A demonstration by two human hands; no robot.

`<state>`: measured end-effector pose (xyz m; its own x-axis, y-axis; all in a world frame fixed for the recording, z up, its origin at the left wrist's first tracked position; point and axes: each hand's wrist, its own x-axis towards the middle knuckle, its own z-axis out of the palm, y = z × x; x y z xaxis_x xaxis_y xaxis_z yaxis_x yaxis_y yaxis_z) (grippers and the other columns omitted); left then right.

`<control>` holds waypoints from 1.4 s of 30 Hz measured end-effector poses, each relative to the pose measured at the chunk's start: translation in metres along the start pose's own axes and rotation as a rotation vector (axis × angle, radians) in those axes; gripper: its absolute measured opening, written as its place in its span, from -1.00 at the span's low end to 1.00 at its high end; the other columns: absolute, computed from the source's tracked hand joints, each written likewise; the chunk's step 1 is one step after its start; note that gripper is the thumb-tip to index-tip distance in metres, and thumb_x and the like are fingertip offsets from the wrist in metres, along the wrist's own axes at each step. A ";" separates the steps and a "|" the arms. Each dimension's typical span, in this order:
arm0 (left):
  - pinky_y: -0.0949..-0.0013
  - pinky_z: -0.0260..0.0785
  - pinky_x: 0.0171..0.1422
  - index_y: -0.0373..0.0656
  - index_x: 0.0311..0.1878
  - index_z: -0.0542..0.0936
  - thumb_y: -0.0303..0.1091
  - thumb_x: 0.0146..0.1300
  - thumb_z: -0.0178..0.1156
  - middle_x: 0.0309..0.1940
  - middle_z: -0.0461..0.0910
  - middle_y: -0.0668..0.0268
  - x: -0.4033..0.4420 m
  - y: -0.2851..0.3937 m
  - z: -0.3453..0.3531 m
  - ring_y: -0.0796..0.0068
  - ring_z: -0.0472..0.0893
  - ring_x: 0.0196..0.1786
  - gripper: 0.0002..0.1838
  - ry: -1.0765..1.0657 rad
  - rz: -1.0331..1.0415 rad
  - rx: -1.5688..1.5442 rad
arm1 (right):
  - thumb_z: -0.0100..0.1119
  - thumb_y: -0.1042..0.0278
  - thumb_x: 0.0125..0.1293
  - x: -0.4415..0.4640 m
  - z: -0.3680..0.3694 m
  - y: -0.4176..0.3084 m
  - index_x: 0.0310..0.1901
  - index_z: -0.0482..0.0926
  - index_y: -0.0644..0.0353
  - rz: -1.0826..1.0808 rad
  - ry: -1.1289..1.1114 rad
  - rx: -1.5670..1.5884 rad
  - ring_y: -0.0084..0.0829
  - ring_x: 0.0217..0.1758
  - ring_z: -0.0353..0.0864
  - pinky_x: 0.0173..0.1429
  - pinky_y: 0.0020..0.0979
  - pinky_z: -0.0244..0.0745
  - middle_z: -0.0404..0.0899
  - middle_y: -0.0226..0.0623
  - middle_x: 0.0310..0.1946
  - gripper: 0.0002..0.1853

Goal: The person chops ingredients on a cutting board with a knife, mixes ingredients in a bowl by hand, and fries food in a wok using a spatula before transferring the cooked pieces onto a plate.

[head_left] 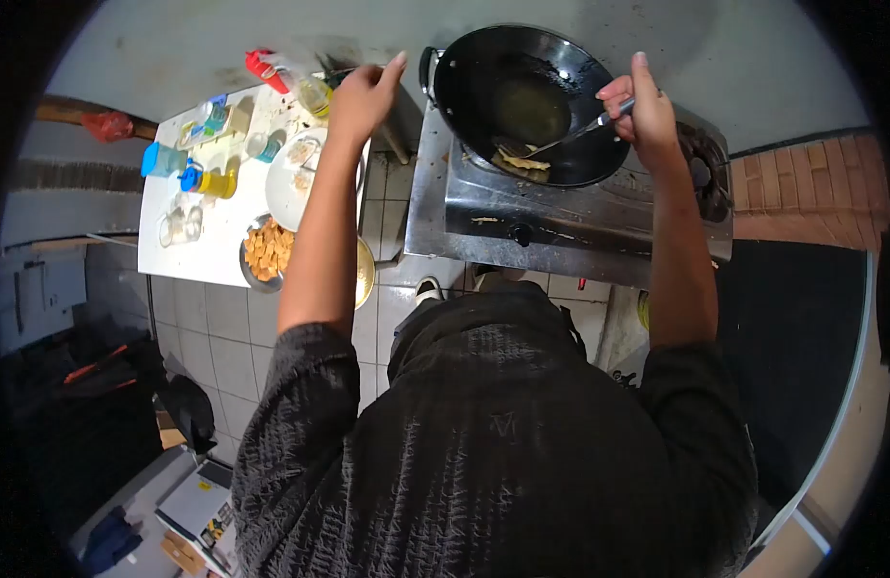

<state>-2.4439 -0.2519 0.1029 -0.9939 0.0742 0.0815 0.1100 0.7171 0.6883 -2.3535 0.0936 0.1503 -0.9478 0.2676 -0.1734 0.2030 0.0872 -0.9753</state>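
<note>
My right hand [642, 116] is closed around the handle of a metal cooking utensil [582, 131], which slants down into a black wok [585, 159]. The utensil's tip meets a pale yellow piece of food [524, 162] at the wok's near side; the tip's shape is hard to make out. Oil [532, 108] pools in the bottom of the wok. My left hand [370, 93] is raised between the white table and the wok, thumb up and fingers curled. Whatever those fingers may hold is hidden.
Under the wok is a steel stove [570, 212], with another burner [703, 173] at right. The white table [190, 255] carries a bowl of orange-brown pieces [268, 252], a white plate [283, 197], a yellow bottle with blue cap [209, 183] and a red-capped bottle [313, 94].
</note>
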 end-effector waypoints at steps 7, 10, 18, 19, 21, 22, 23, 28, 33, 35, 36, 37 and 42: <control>0.09 0.44 0.04 -0.23 -0.20 0.69 0.26 0.22 0.06 -0.29 0.65 -0.10 0.047 0.020 0.031 -0.08 0.64 -0.11 -0.37 -0.222 0.072 0.358 | -0.25 -0.37 0.40 -0.003 0.002 0.002 -0.44 0.63 0.24 0.032 0.058 0.014 -0.58 -0.68 0.26 -0.63 -0.52 0.07 0.47 -0.38 -0.65 -0.25; 0.13 0.45 0.02 -0.26 -0.22 0.69 0.11 0.20 0.10 -0.33 0.65 -0.09 0.049 0.019 0.032 -0.06 0.65 -0.14 -0.47 -0.212 0.052 0.266 | -0.23 -0.35 0.40 0.001 0.002 0.003 -0.44 0.63 0.26 0.066 0.138 0.016 -0.58 -0.67 0.24 -0.64 -0.52 0.06 0.47 -0.38 -0.64 -0.25; 0.13 0.45 0.03 -0.26 -0.25 0.70 0.09 0.18 0.12 -0.31 0.65 -0.09 0.048 0.024 0.027 -0.05 0.65 -0.14 -0.48 -0.257 0.029 0.272 | -0.20 -0.37 0.38 0.017 0.000 0.004 -0.44 0.64 0.28 0.066 0.179 0.119 -0.61 -0.71 0.19 -0.64 -0.52 0.05 0.49 -0.39 -0.62 -0.24; 0.12 0.46 0.07 -0.22 -0.29 0.72 0.09 0.16 0.13 -0.29 0.67 -0.06 0.048 0.023 0.027 -0.05 0.65 -0.12 -0.51 -0.256 0.021 0.269 | -0.20 -0.37 0.38 0.017 0.001 0.006 -0.44 0.64 0.28 0.065 0.178 0.118 -0.61 -0.71 0.19 -0.64 -0.52 0.05 0.49 -0.39 -0.62 -0.24; 0.12 0.46 0.06 -0.22 -0.28 0.72 0.09 0.16 0.13 -0.29 0.66 -0.07 0.048 0.022 0.026 -0.05 0.65 -0.12 -0.50 -0.272 0.020 0.260 | -0.20 -0.39 0.38 0.018 0.002 0.008 -0.46 0.64 0.28 0.042 0.213 -0.010 -0.61 -0.72 0.20 -0.65 -0.52 0.05 0.48 -0.40 -0.63 -0.22; 0.11 0.46 0.06 -0.23 -0.27 0.72 0.09 0.17 0.12 -0.29 0.66 -0.07 0.048 0.022 0.026 -0.05 0.65 -0.13 -0.50 -0.291 0.021 0.253 | -0.20 -0.39 0.38 0.018 0.002 0.008 -0.46 0.64 0.28 0.041 0.212 -0.011 -0.61 -0.72 0.20 -0.65 -0.52 0.05 0.48 -0.40 -0.63 -0.22; 0.11 0.46 0.06 -0.23 -0.27 0.72 0.09 0.17 0.12 -0.29 0.66 -0.07 0.049 0.022 0.026 -0.05 0.65 -0.13 -0.50 -0.288 0.021 0.251 | -0.22 -0.39 0.39 0.019 0.002 0.008 -0.41 0.62 0.29 0.053 0.198 -0.010 -0.63 -0.72 0.15 -0.65 -0.53 0.01 0.45 -0.41 -0.62 -0.23; 0.11 0.45 0.06 -0.24 -0.28 0.71 0.10 0.15 0.14 -0.30 0.66 -0.07 0.048 0.020 0.024 -0.05 0.65 -0.13 -0.49 -0.311 -0.005 0.215 | -0.24 -0.38 0.41 0.024 -0.002 0.002 -0.36 0.59 0.32 0.104 0.157 0.013 -0.66 -0.75 0.08 -0.67 -0.55 -0.05 0.41 -0.40 -0.61 -0.23; 0.12 0.45 0.07 -0.24 -0.27 0.71 0.10 0.13 0.15 -0.30 0.67 -0.05 0.046 0.020 0.024 -0.04 0.65 -0.12 -0.49 -0.303 -0.005 0.190 | -0.26 -0.35 0.43 0.042 0.000 0.007 -0.34 0.57 0.40 -0.006 0.159 0.059 -0.67 -0.75 0.07 -0.68 -0.56 -0.08 0.41 -0.39 -0.60 -0.21; 0.13 0.45 0.08 -0.24 -0.27 0.72 0.10 0.13 0.15 -0.30 0.67 -0.05 0.044 0.024 0.022 -0.04 0.65 -0.11 -0.49 -0.289 -0.018 0.189 | -0.25 -0.34 0.43 0.039 0.009 0.004 -0.33 0.57 0.40 0.002 0.164 0.056 -0.68 -0.76 0.06 -0.68 -0.55 -0.08 0.40 -0.39 -0.60 -0.22; 0.14 0.45 0.08 -0.24 -0.27 0.72 0.09 0.13 0.15 -0.29 0.67 -0.05 0.044 0.025 0.020 -0.04 0.65 -0.11 -0.49 -0.303 -0.026 0.197 | -0.25 -0.34 0.44 0.038 0.011 0.003 -0.33 0.57 0.40 0.014 0.168 0.052 -0.68 -0.76 0.06 -0.69 -0.55 -0.09 0.40 -0.39 -0.60 -0.22; 0.14 0.45 0.09 -0.24 -0.26 0.72 0.09 0.13 0.16 -0.29 0.67 -0.05 0.044 0.026 0.020 -0.03 0.65 -0.10 -0.50 -0.316 -0.036 0.205 | -0.25 -0.34 0.44 0.041 0.009 0.004 -0.33 0.57 0.40 0.012 0.168 0.051 -0.68 -0.76 0.06 -0.69 -0.55 -0.09 0.40 -0.39 -0.60 -0.22; 0.21 0.44 -0.01 -0.34 -0.22 0.68 0.04 0.14 0.20 -0.36 0.66 -0.07 0.043 0.024 0.022 0.05 0.67 -0.21 -0.48 -0.275 -0.015 0.203 | -0.26 -0.33 0.43 0.062 0.005 0.016 -0.33 0.61 0.38 0.073 0.171 0.130 -0.64 -0.77 0.09 -0.68 -0.51 -0.09 0.45 -0.35 -0.60 -0.23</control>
<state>-2.4840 -0.2167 0.1071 -0.9633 0.2265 -0.1439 0.1189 0.8409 0.5279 -2.4103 0.1071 0.1238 -0.8742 0.4281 -0.2291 0.2256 -0.0596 -0.9724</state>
